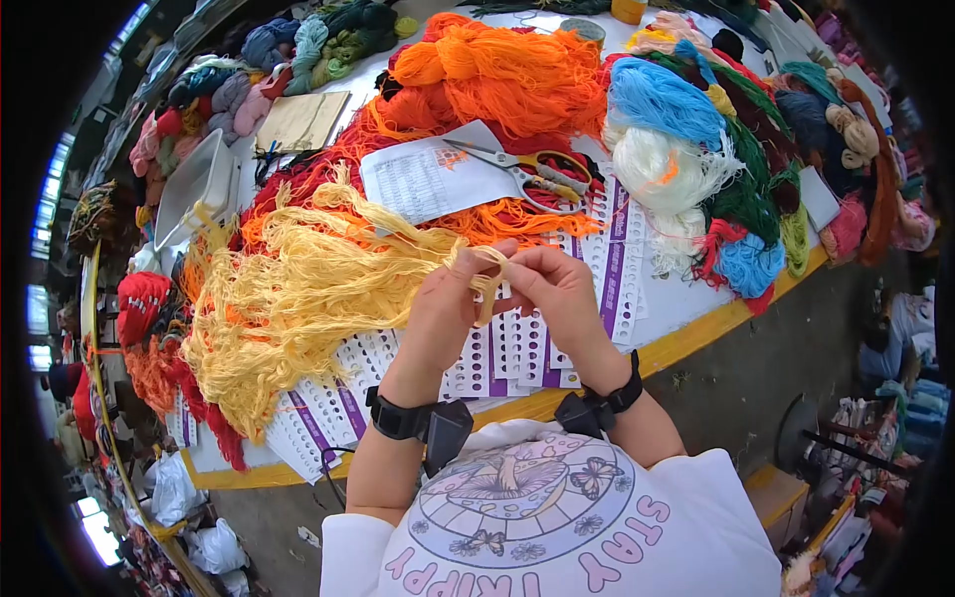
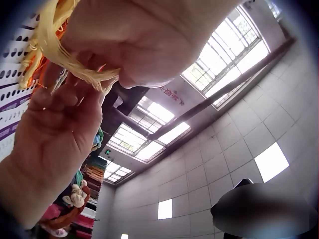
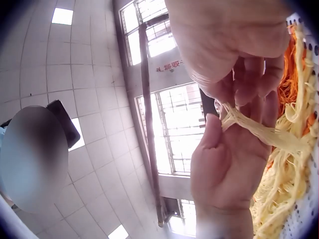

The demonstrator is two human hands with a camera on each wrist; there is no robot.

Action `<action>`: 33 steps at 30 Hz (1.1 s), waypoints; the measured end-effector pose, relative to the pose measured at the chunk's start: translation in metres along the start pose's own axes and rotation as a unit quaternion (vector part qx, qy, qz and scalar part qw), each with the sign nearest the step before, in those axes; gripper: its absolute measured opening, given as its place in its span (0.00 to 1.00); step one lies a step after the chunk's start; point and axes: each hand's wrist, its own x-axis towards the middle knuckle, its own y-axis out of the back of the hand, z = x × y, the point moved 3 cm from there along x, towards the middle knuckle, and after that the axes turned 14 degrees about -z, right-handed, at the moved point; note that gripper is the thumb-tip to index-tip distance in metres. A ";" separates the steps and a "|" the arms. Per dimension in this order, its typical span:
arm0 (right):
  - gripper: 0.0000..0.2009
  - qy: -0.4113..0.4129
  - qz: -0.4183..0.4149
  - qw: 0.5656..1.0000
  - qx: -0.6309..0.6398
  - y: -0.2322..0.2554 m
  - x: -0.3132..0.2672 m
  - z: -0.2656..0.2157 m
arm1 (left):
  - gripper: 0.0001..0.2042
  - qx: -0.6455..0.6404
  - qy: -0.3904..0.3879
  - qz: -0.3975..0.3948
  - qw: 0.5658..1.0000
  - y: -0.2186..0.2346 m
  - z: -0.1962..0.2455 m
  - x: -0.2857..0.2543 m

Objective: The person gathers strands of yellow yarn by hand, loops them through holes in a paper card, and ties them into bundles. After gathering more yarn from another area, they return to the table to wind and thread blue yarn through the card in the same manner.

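Note:
Between both hands runs a thin strand of pale yellow thread (image 3: 254, 129), part of a large loose pile of yellow thread (image 1: 308, 279) to the left on the table. My left hand (image 1: 438, 313) holds the strand near the thumb. In the right wrist view the strand crosses that hand's palm. Close by, my right hand (image 1: 560, 298) pinches the strand between thumb and fingers. The left wrist view shows a loop of the thread (image 2: 64, 57) hanging between the hands. Curled fingers partly hide the pinched ends.
Beyond the hands, scissors (image 1: 482, 153) lie over a printed sheet (image 1: 408, 184) on red and orange yarn (image 1: 487, 75). Purple-striped cards with punched holes (image 1: 517, 348) cover the table's near side. Blue yarn (image 1: 667, 99) and white yarn (image 1: 662, 164) sit right, a white bin (image 1: 204, 179) left.

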 end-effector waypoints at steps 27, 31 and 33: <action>0.04 0.110 0.002 0.981 -0.158 0.008 0.000 0.004 | 0.06 -0.065 0.000 0.058 0.996 0.011 -0.016 0.008; 0.04 0.123 0.001 0.983 -0.139 0.008 -0.002 0.000 | 0.04 -0.108 -0.016 0.068 0.992 0.007 -0.014 0.010; 0.03 0.098 0.000 0.989 -0.110 0.009 -0.002 -0.002 | 0.04 -0.122 -0.019 0.066 0.990 0.008 -0.015 0.009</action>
